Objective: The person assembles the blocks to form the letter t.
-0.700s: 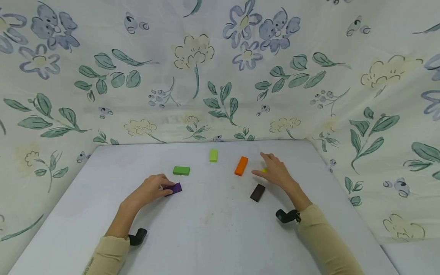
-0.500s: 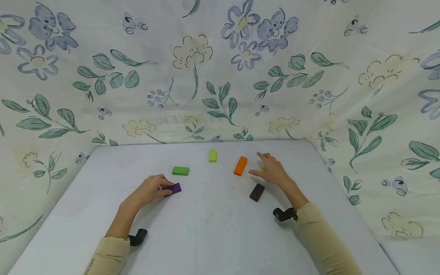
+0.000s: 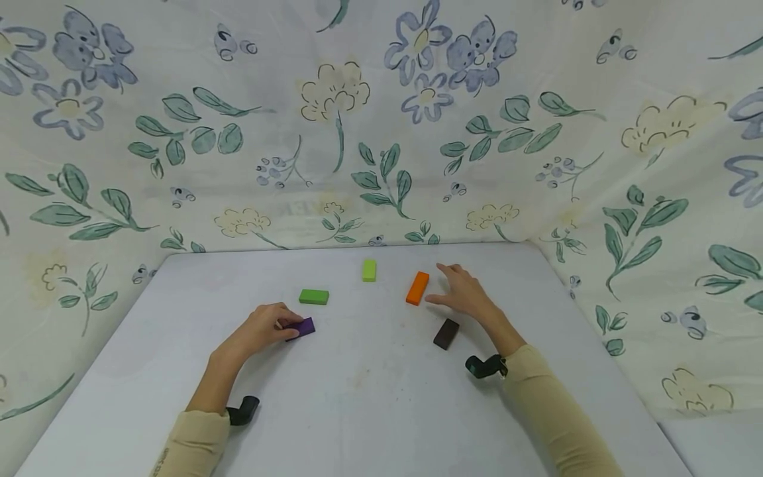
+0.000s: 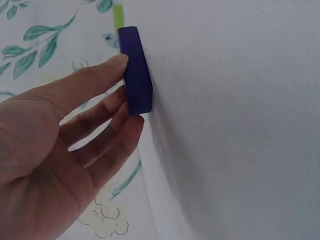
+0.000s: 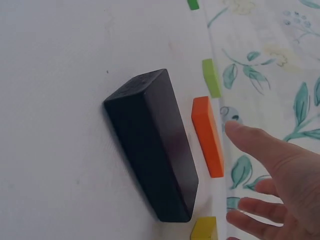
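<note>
My left hand [image 3: 261, 329] holds a purple block [image 3: 306, 326] on the left of the white table. In the left wrist view the thumb lies on one side of that purple block [image 4: 135, 75], with fingertips at its lower end. My right hand [image 3: 467, 295] hovers with fingers spread just right of an orange block [image 3: 418, 288]. Its thumb [image 5: 245, 131] appears beside the orange block [image 5: 207, 137] in the right wrist view, and no block lies in its grasp. A yellow block [image 5: 204, 229] is hidden from the head view, behind the right hand.
A black block [image 3: 446, 334] lies nearer than the right hand. A green block [image 3: 314, 297] and a lime block [image 3: 369, 270] lie farther back on the white table [image 3: 357, 411]. Floral cloth [image 3: 381, 119] stands behind the table and along its sides.
My right hand has shifted left, closer to the orange block. The yellow block, partly visible beneath it before, is now covered in the head view. My left hand stays on the purple block.
</note>
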`<state>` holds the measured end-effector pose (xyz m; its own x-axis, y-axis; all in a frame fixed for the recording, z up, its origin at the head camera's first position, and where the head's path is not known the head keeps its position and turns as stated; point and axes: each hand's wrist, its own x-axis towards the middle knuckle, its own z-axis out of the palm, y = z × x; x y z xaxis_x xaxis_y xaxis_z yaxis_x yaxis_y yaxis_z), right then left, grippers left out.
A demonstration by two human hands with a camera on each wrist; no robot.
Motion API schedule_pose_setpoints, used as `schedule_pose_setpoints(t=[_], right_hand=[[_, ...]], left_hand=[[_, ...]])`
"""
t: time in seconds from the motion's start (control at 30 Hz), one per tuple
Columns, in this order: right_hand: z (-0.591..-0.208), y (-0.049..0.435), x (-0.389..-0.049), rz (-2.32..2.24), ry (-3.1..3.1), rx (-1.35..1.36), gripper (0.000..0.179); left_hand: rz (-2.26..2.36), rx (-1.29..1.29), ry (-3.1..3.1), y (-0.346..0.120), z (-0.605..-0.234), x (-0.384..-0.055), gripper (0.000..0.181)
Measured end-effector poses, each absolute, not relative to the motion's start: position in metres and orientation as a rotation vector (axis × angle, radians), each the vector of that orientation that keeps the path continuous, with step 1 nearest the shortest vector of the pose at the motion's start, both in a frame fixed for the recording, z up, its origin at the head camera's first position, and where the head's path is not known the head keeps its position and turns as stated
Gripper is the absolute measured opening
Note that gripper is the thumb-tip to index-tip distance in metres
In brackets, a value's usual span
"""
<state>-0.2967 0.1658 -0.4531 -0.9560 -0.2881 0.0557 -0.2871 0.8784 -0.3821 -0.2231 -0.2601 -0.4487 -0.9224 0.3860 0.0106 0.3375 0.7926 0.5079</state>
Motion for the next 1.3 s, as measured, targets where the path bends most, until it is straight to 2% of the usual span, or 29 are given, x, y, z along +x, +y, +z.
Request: schedule_pose_setpoints(t=[0.67,1.3], right_hand=[[-0.457,0.151,-0.313,-0.715,2.926,-0.456,0.093],[-0.464,0.141,-0.317,-0.694,2.868,-0.420,0.092]], left_hand=[[0.808,0.534,2.873,-0.257,-0.445,-0.223,0.026],[0.794,0.511,2.866,-0.258,-0.447,-0.224,0.026]])
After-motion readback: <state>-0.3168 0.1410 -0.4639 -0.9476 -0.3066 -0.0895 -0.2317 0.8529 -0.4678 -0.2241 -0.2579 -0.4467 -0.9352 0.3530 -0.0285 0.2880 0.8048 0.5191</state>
